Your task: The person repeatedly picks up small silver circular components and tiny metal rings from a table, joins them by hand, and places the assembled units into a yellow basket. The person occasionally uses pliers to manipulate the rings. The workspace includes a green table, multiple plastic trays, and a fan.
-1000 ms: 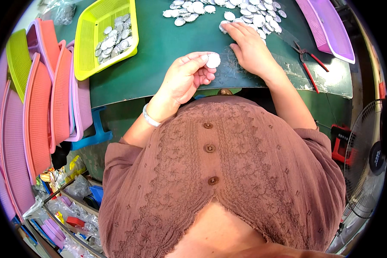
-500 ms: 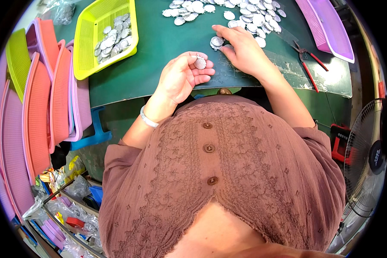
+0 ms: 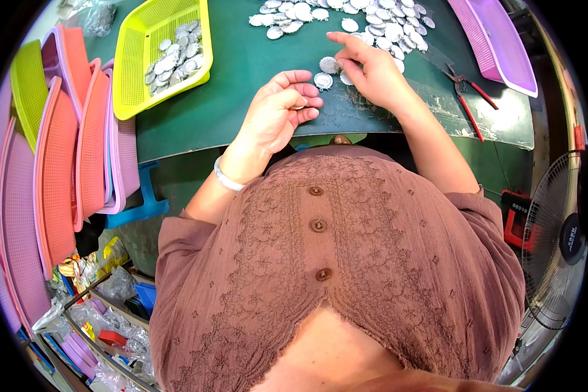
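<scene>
Small round silver medallions with a loop on the edge lie on the green tabletop (image 3: 242, 78). My left hand (image 3: 274, 111) is raised over the near edge, fingers curled. Only a thin sliver of a medallion (image 3: 299, 107) shows between its thumb and fingers. My right hand (image 3: 375, 75) rests low over the table, index finger stretched out and thumb apart from it. Just left of its thumb lie a medallion (image 3: 328, 65) and a nearer one (image 3: 323, 81). Another medallion (image 3: 345, 79) is partly hidden under the right hand.
A heap of medallions (image 3: 392, 29) lies at the back. At the left stands a yellow-green basket (image 3: 129, 85) with more medallions inside. Red-handled pliers (image 3: 464, 98) and a purple basket (image 3: 503, 59) are at the right. Stacked baskets (image 3: 59, 170) and a fan (image 3: 555, 242) flank me.
The medallion in my left hand has turned from face-on to nearly edge-on. My right hand has shifted slightly right and nearer, and more separate medallions now show beside it.
</scene>
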A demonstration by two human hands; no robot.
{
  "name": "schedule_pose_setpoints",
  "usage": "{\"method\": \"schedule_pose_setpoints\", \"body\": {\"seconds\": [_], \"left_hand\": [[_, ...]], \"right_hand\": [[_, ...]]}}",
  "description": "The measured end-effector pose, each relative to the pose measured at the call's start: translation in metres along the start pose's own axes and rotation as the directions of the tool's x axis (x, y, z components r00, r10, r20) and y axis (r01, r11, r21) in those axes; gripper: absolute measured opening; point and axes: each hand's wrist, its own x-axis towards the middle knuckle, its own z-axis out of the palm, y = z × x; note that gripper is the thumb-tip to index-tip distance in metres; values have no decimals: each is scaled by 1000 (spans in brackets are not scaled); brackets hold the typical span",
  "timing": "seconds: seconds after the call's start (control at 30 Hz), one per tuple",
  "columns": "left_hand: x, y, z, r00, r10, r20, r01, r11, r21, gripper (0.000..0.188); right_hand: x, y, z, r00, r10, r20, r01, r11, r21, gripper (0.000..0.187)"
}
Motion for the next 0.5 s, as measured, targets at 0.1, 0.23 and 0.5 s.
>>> {"method": "schedule_pose_setpoints", "body": {"seconds": [0.1,0.23,0.5], "left_hand": [[1,2,4,1000,0,-30,1,1000,26,22],[3,3,3,1000,-15,21,14,998,62,16],[-2,2,0,998,-18,67,21,999,-49,13]], "right_hand": [[2,-11,-9,992,41,118,-62,982,179,43],[6,-21,-10,955,18,297,-144,901,408,41],[-2,-11,-4,989,-66,129,52,992,111,42]]}}
